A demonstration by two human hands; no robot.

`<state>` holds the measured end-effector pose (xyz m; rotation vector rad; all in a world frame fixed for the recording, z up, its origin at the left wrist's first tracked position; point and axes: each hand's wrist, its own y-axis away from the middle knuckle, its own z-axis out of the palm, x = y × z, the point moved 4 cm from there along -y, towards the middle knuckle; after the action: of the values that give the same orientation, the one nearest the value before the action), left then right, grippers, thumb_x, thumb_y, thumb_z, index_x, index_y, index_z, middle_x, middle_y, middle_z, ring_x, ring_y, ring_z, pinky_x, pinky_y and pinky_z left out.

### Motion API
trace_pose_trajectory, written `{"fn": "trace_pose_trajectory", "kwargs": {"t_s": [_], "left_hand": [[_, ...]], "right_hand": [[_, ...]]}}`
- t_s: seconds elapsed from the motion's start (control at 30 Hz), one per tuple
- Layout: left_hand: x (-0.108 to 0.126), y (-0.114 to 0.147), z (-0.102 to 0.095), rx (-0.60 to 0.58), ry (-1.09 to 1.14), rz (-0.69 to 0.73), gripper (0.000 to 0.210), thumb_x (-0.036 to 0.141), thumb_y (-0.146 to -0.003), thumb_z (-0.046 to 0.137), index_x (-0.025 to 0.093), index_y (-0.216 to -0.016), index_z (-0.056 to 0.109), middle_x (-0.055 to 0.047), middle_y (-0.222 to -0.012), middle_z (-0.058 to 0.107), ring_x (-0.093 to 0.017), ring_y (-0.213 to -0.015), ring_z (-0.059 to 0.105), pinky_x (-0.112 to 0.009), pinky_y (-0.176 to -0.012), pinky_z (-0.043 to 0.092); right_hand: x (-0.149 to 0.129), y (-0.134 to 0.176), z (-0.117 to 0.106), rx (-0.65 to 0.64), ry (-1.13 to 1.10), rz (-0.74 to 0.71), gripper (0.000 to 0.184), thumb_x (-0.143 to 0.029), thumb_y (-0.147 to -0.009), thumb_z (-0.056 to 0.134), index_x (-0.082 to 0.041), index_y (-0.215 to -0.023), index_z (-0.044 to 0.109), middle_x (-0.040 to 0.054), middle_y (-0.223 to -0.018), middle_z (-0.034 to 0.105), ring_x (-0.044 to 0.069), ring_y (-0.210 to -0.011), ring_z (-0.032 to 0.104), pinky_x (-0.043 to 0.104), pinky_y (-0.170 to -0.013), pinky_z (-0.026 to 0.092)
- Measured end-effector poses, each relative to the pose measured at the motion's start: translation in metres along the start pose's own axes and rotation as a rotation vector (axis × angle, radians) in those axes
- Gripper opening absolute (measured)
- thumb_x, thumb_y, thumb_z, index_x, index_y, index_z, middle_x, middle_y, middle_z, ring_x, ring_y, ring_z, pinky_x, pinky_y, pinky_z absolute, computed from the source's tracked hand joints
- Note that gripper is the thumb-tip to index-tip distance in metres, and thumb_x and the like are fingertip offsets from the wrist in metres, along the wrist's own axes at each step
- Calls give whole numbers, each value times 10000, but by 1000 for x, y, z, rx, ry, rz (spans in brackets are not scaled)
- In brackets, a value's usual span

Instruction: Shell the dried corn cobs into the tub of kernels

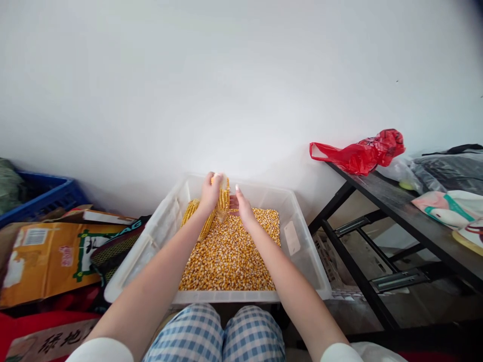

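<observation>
White wall as backdrop, with stored goods to either side. From left to right: blue plastic crate against the wall; below, orange-printed cardboard box, torn along one side; close beside it, black mesh bag. At centre, translucent plastic tub; along its left interior, ears of yellow corn, partly screened by the left forearm. Above these, left hand closed around the upper part of a separate ear of corn, held roughly upright over the tub. Beneath and rightward, shelled kernels, heaped up to the near wall of the tub; below the near rim, blue-and-white checked trousers. Just right of the held ear, right hand, fingers extended and closed on nothing visible; contact with the ear impossible to tell. Farther right, black table, with crumpled red plastic bag overhanging one corner. Possible faults, by judgement: slip of the held ear, from a one-handed grip near its top; scatter of kernels past the rim, from handling too far off-centre; spill from the tub, from a knock by knee or forearm.
</observation>
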<state>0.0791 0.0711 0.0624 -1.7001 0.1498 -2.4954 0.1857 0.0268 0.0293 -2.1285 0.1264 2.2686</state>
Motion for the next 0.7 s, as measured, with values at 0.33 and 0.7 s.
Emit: {"fn": "trace_pose_trajectory", "kwargs": {"t_s": [0.33, 0.7], "left_hand": [[15, 14, 7, -61, -579, 438, 225, 432, -756, 538, 212, -768, 491, 41, -573, 472, -124, -549, 433, -229, -551, 290], [-14, 25, 17, -153, -639, 401, 250, 378, -650, 662, 234, -827, 559, 10, -600, 533, -179, -580, 497, -245, -597, 329]], "right_hand": [[11, -3, 9, -123, -315, 47, 187, -343, -782, 413, -210, -781, 544, -7, -730, 570, 122, -714, 515, 223, -623, 432], [21, -7, 6, -128, -471, 244, 169, -318, -812, 381, -216, -794, 515, -33, -583, 461, 109, -539, 433, 232, -542, 425]]}}
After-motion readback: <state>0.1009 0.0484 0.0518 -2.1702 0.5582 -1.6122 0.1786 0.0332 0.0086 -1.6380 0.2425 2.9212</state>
